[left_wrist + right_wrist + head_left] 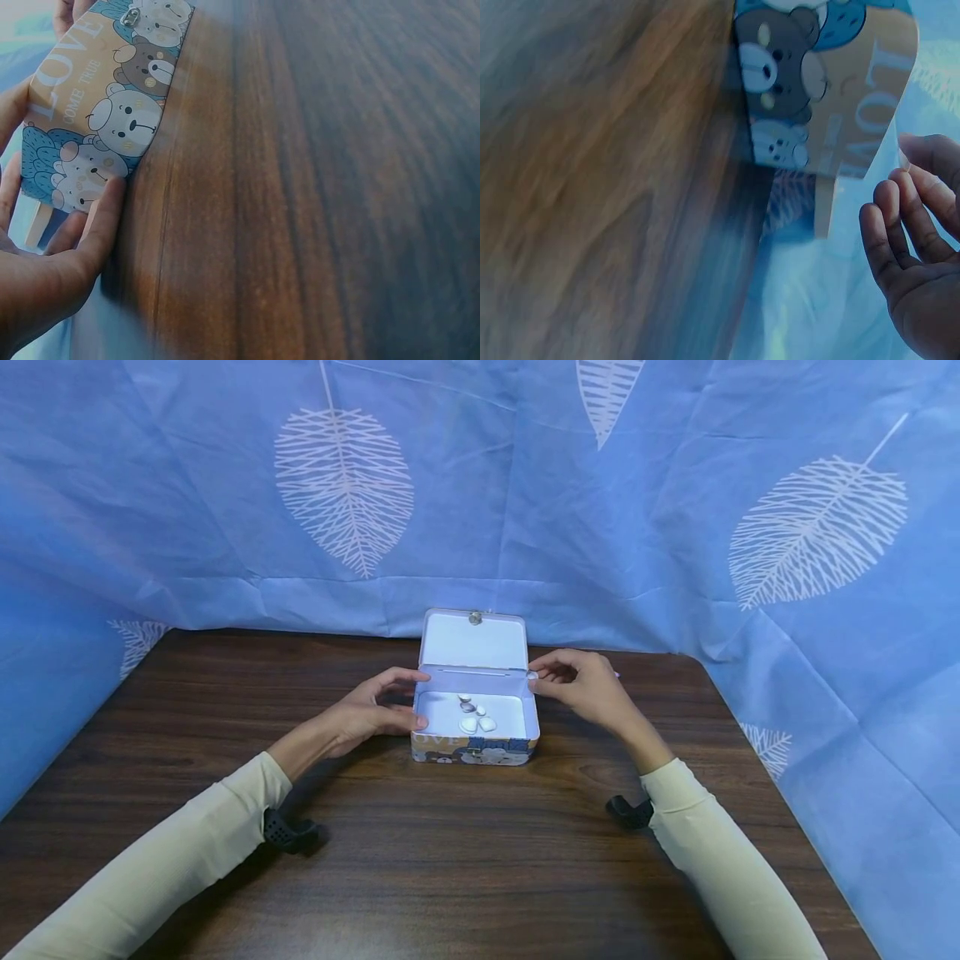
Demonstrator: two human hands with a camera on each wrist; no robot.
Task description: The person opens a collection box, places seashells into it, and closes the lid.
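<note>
A small tin box (475, 750) with bears and the word LOVE on its front stands on the table with its lid (474, 642) raised. Several white, pebble-like pieces (468, 725) lie inside. My left hand (362, 714) grips the box's left end, with fingertips on the rim; the left wrist view shows this hand (64, 270) spread around that end. At the right rear corner, by the rim, my right hand (592, 687) pinches something small and whitish (904, 160) between thumb and finger. Its exact kind is hard to see.
The dark wooden table (465, 860) reaches back to a blue curtain (495, 485) with white leaf prints, close behind the box. Black wrist-worn devices (288, 832) sit at both cuffs. A small pink tip (617, 675) shows behind my right hand.
</note>
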